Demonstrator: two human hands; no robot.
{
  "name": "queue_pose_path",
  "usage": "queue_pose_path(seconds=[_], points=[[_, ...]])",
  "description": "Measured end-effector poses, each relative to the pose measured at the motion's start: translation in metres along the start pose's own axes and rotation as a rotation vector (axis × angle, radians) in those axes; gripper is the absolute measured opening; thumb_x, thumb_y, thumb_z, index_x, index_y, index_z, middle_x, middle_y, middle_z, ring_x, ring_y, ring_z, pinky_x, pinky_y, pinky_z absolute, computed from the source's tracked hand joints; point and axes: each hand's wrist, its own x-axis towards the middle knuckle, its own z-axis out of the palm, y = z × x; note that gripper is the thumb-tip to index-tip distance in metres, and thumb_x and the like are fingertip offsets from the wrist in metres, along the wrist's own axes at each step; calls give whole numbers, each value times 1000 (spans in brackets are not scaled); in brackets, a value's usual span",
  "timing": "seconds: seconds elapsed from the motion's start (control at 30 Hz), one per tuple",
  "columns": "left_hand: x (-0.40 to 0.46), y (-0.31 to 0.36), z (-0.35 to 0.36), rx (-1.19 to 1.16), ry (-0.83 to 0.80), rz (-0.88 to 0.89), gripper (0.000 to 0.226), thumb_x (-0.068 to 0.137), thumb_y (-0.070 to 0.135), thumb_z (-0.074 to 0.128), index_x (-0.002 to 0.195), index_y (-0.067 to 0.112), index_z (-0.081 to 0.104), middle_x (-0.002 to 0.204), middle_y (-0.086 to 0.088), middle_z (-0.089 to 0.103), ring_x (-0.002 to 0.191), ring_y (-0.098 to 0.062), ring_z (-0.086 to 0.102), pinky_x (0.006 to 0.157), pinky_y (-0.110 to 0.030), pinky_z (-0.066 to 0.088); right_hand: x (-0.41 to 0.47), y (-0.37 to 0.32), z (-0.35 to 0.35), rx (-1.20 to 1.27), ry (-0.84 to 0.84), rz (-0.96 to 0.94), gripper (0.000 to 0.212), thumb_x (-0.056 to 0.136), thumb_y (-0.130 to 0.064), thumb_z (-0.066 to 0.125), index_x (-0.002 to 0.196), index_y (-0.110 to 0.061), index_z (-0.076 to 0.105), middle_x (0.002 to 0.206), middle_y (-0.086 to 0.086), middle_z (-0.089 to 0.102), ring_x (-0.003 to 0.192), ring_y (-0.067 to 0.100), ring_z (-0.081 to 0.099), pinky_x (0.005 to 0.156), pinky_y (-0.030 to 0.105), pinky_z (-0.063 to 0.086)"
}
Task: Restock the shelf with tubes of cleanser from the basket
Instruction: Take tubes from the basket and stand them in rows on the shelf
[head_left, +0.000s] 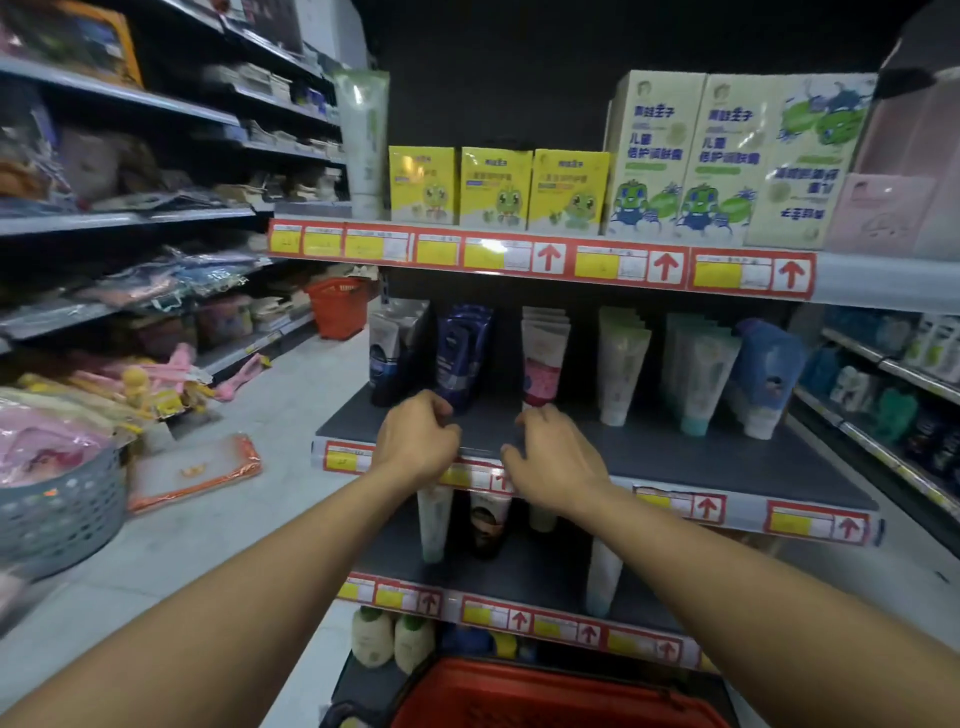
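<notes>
Both arms reach out over the front of the dark middle shelf (675, 457). My left hand (415, 441) hovers with loosely curled fingers and holds nothing. My right hand (553, 462) is beside it, fingers spread and bent, also empty. Behind the hands stand rows of cleanser tubes: dark blue tubes (462, 353), pink and white tubes (543, 358), pale green tubes (621, 364) and teal-capped tubes (701, 374). The red basket (545, 696) sits at the bottom edge below the shelves; its contents are hidden.
Yellow boxes (493, 189) and tall cream boxes (696, 156) fill the top shelf. A lower shelf holds a few tubes (434, 525). Another red basket (337, 306) stands down the aisle. A grey basket (57, 514) and packets lie on the floor at left.
</notes>
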Motion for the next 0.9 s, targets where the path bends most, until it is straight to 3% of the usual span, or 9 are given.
queue_pose_path(seconds=[0.23,0.47,0.57,0.7,0.9], points=[[29,-42,-21,-44,132,-46,33,89,16,69,122,17,66,119,-4,72,114,-28,65,95,-36,50,33,-41,37,21,-8,-16,41,94,-39,59,125,-12,55,124,10,55,119,30,52,93,42,50],[70,-66,-28,-86,280,-104,56,80,20,81,129,12,54,125,-12,62,120,-33,59,94,-48,55,73,-58,55,157,22,126,58,89,-45,70,131,-13,46,127,11,59,116,32,60,89,40,52],[91,-72,-31,-66,271,-130,75,72,28,86,136,11,49,133,-12,57,128,-35,53,98,-52,55,91,-60,61,144,-22,176,75,85,-53,74,135,-11,38,133,13,58,117,35,61,84,37,49],[112,-76,-29,-68,187,-147,95,69,34,90,146,9,40,141,-12,53,136,-34,47,103,-45,51,107,-58,67,111,-58,225,100,78,-63,76,145,-8,26,137,14,58,117,35,63,78,33,44],[116,-95,-14,-70,124,-161,98,64,46,79,145,18,33,128,-9,64,124,-33,58,98,-51,55,112,-56,74,71,2,224,102,74,-74,73,142,-10,34,129,9,65,111,32,66,72,31,41]])
